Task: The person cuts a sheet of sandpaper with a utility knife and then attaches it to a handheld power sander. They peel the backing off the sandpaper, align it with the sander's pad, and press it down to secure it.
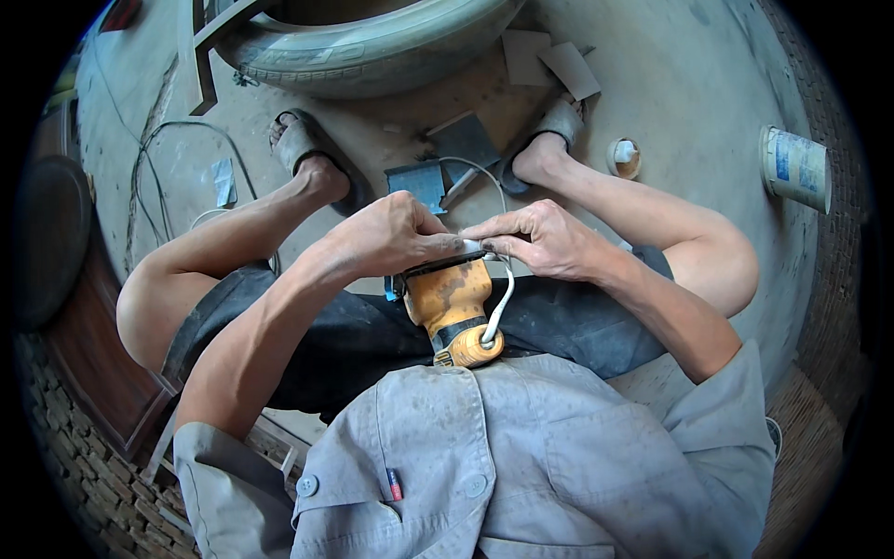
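Note:
An orange-yellow electric sander (456,296) rests upside down or tilted in my lap, its black-edged pad away from me and its rounded end against my shirt. At the pad's edge sits a small white piece (472,247), whose kind I cannot make out. My left hand (396,235) is closed, with thumb and fingers pinching at the left end of this piece. From the other side my right hand (548,240) pinches it between thumb and forefinger. A white cord (503,303) runs from the sander's end, passing under my right hand. Bits of blue sheet (390,287) show at the pad's left side.
Ahead lies a large tyre (363,51) beside a wooden frame (197,65). Blue-grey abrasive sheets (419,184) and brown sheets (526,58) are scattered between and beyond my feet. At right are a bucket (796,170) and a small round container (623,158). Dark cable (140,158) loops at left.

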`<move>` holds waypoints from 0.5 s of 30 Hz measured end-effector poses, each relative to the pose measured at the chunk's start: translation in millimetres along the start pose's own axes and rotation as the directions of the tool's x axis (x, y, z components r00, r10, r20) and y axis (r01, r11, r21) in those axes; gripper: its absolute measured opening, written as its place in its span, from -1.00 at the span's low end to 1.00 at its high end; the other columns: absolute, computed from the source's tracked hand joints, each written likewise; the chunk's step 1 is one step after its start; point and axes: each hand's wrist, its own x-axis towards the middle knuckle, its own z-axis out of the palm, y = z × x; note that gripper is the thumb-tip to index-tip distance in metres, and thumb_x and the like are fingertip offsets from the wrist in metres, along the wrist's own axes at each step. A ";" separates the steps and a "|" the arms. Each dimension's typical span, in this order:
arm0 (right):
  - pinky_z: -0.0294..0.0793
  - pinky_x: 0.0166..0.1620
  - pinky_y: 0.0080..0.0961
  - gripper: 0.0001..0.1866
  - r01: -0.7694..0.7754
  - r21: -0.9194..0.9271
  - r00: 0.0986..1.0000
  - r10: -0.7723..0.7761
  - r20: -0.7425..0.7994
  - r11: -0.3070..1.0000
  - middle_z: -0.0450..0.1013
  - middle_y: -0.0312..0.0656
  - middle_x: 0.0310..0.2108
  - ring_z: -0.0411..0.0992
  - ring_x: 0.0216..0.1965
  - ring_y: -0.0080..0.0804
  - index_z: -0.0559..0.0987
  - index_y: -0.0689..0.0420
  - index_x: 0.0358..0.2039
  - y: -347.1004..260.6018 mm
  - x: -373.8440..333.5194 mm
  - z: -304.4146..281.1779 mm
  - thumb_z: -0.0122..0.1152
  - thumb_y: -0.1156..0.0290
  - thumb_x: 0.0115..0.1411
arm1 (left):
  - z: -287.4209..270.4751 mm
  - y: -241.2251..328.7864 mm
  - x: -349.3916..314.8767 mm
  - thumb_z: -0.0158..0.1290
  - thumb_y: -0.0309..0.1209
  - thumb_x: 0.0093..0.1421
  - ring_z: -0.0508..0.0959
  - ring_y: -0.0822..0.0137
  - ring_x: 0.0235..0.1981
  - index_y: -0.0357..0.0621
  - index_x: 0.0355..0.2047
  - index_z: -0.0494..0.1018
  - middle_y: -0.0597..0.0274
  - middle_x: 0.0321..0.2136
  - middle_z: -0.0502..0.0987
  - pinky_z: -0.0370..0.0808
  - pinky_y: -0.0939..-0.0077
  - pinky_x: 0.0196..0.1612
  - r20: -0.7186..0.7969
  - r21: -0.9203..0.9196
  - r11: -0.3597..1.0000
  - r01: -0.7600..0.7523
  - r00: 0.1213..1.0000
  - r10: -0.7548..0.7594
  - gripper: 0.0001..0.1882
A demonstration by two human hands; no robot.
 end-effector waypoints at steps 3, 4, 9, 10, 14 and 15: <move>0.49 -0.17 -0.45 -0.58 -0.046 0.033 0.999 0.046 -0.025 0.998 0.59 -0.08 -0.30 0.50 -0.31 -0.42 0.51 0.18 0.19 7.6 -4.6 9.4 0.08 0.40 0.34 | 2.6 -13.2 0.3 0.17 -0.01 0.22 0.55 0.32 -0.56 -0.22 -0.29 0.68 0.02 -0.60 0.58 0.50 0.28 -0.41 -0.046 -0.033 0.999 -0.037 0.998 0.035 -0.55; 0.46 -0.19 -0.47 -0.54 -0.121 0.086 0.991 0.125 -0.041 0.989 0.55 -0.13 -0.33 0.44 -0.34 -0.48 0.46 0.20 0.24 6.7 -12.0 13.0 0.06 0.37 0.36 | -3.4 -2.7 -3.4 0.18 -0.01 0.20 0.57 0.25 -0.54 -0.19 -0.29 0.68 -0.03 -0.57 0.59 0.52 0.26 -0.37 -0.010 -0.024 0.999 0.046 0.999 -0.046 -0.55; 0.37 -0.18 -0.64 -0.43 -0.403 0.357 0.908 0.321 0.269 0.843 0.45 -0.34 -0.30 0.40 -0.34 -0.60 0.33 0.25 0.34 -15.9 -15.3 3.5 0.01 0.18 0.44 | -6.6 1.6 -7.1 0.15 0.02 0.26 0.46 0.31 -0.56 -0.27 -0.28 0.65 -0.01 -0.59 0.54 0.44 0.29 -0.42 0.044 -0.026 1.000 0.012 0.999 -0.011 -0.50; 0.41 -0.16 -0.61 -0.40 -0.473 0.468 0.874 0.329 0.358 0.746 0.41 -0.29 -0.11 0.41 -0.28 -0.57 0.29 0.24 0.35 -6.1 -14.5 -0.9 0.09 0.18 0.42 | -2.7 -7.4 -2.9 0.15 0.01 0.26 0.46 0.32 -0.56 -0.24 -0.24 0.65 0.00 -0.59 0.55 0.44 0.29 -0.43 0.037 -0.079 0.996 -0.047 0.998 0.050 -0.51; 0.49 -0.16 -0.60 -0.29 -0.569 0.701 0.822 0.301 0.483 0.431 0.34 -0.28 0.09 0.40 -0.14 -0.63 0.21 0.16 0.40 -3.4 -11.5 0.9 0.24 0.17 0.36 | 2.5 -16.0 -0.5 0.15 -0.02 0.27 0.46 0.34 -0.55 -0.18 -0.21 0.67 0.04 -0.59 0.56 0.45 0.31 -0.42 0.035 -0.078 0.997 -0.022 0.999 0.024 -0.57; 0.49 -0.17 -0.63 -0.30 -0.583 0.689 0.813 0.309 0.494 0.432 0.36 -0.30 0.08 0.39 -0.15 -0.66 0.21 0.16 0.40 1.9 -10.8 1.3 0.24 0.21 0.36 | 4.2 -18.5 1.0 0.16 -0.03 0.27 0.47 0.34 -0.55 -0.17 -0.21 0.67 0.04 -0.59 0.56 0.45 0.32 -0.42 0.035 -0.067 0.998 -0.020 0.999 0.022 -0.58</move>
